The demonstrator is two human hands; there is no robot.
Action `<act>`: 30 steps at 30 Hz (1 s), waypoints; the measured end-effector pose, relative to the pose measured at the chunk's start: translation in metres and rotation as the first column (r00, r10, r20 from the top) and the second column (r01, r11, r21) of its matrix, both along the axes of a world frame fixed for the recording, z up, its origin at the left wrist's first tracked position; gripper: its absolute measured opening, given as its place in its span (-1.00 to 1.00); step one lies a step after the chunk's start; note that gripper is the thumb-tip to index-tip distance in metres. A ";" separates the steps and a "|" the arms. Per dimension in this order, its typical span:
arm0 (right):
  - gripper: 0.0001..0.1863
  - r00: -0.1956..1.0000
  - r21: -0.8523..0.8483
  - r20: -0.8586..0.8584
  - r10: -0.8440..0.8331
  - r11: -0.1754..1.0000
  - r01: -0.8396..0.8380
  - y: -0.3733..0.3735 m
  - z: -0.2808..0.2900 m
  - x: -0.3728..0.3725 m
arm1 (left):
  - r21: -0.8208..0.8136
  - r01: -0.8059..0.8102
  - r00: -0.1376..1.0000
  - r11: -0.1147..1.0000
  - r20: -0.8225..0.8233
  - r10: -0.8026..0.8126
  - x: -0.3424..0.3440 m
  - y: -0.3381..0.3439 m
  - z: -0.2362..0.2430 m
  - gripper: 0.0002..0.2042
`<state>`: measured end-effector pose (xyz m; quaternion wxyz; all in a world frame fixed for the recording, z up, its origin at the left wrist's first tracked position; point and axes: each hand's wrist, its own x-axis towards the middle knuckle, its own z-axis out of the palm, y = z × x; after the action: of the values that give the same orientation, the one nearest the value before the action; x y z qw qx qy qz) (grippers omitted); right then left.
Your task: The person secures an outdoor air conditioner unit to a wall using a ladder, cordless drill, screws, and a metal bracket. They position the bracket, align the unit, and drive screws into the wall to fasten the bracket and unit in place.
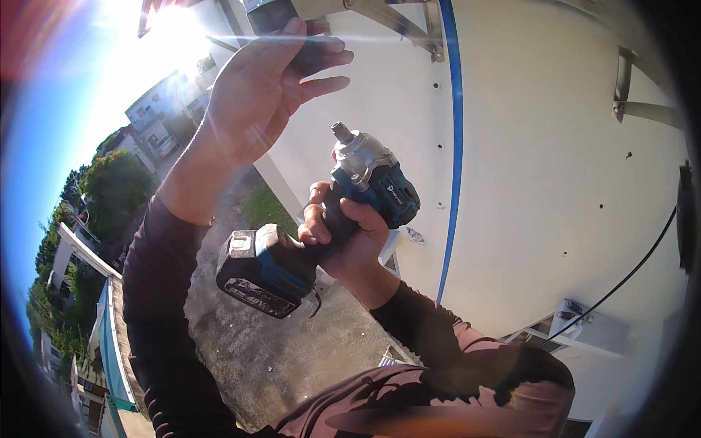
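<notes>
My right hand [358, 241] is wrapped round the grip of a cordless impact wrench [374, 179]. Its bare square drive points up and to the left, with no socket on it. A chunky black and blue battery pack [266, 270] sits at the foot of the grip. Raised at the upper left, my left hand [255, 91] has its thumb and fingers about a dark cylindrical object [272, 16] with a pale upper end. The picture's top edge cuts that object off, so its kind is unclear. The wrench's drive lies a little below my left fingers, apart from them.
A large white panel [533, 168] with small holes rises on the right, crossed by a blue strip [456, 109]. Metal brackets [624, 87] stick out from it. A black cable [628, 274] hangs at right. Concrete ground [292, 358] lies far below; bright sun glares at upper left.
</notes>
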<state>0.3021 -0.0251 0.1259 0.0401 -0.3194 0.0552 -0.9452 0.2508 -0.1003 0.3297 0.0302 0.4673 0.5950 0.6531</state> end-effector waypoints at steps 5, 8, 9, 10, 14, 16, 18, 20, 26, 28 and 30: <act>-0.57 0.991 0.258 0.003 -0.131 0.958 0.126 0.028 -0.049 0.021 | -0.098 0.000 0.994 0.995 0.106 0.011 0.004 -0.008 -0.040 -0.71; -0.56 0.980 0.349 0.019 -0.200 0.920 0.181 0.050 -0.070 0.045 | -0.121 -0.099 0.994 0.988 -0.056 0.093 0.020 -0.009 -0.069 -0.72; -0.55 0.971 0.385 0.060 -0.233 0.903 0.193 0.057 -0.075 0.055 | -0.057 -0.042 0.999 0.998 0.011 0.043 0.026 -0.008 -0.078 -0.73; -0.55 0.967 0.402 0.032 -0.252 0.889 0.218 0.065 -0.076 0.062 | -0.021 -0.017 0.996 1.000 0.082 0.019 0.030 -0.004 -0.085 -0.74; -0.56 0.917 0.445 -0.018 -0.399 0.818 0.365 0.088 -0.065 0.099 | 0.183 0.317 0.913 0.931 0.205 -0.352 0.052 0.029 -0.114 -0.76; -0.64 0.870 0.455 -0.110 -0.481 0.754 0.474 0.101 -0.052 0.114 | 0.248 0.393 0.877 0.885 0.188 -0.443 0.065 0.051 -0.123 -0.77; -0.68 0.813 0.445 -0.099 -0.573 0.705 0.552 0.110 -0.040 0.126 | 0.302 0.480 0.809 0.824 0.213 -0.549 0.074 0.068 -0.122 -0.77; -0.69 0.779 0.473 -0.226 -0.584 0.634 0.612 0.124 -0.030 0.135 | 0.366 0.502 0.800 0.784 0.148 -0.581 0.083 0.085 -0.116 -0.78; -0.68 0.638 0.528 -0.276 -0.719 0.441 0.726 0.148 -0.019 0.160 | 0.265 0.511 0.826 0.818 0.112 -0.553 0.114 0.114 -0.102 -0.74; -0.71 0.575 0.563 -0.329 -0.749 0.333 0.756 0.156 -0.018 0.168 | 0.237 0.503 0.842 0.831 0.080 -0.533 0.123 0.127 -0.102 -0.70; -0.74 0.487 0.624 -0.410 -0.771 0.152 0.766 0.164 -0.018 0.179 | 0.218 0.530 0.837 0.820 0.022 -0.547 0.132 0.139 -0.105 -0.69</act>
<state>0.4813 0.1388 0.1080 -0.3172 -0.1951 0.5903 -0.7161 0.3831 0.0390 0.2247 0.1906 0.5890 0.3672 0.6941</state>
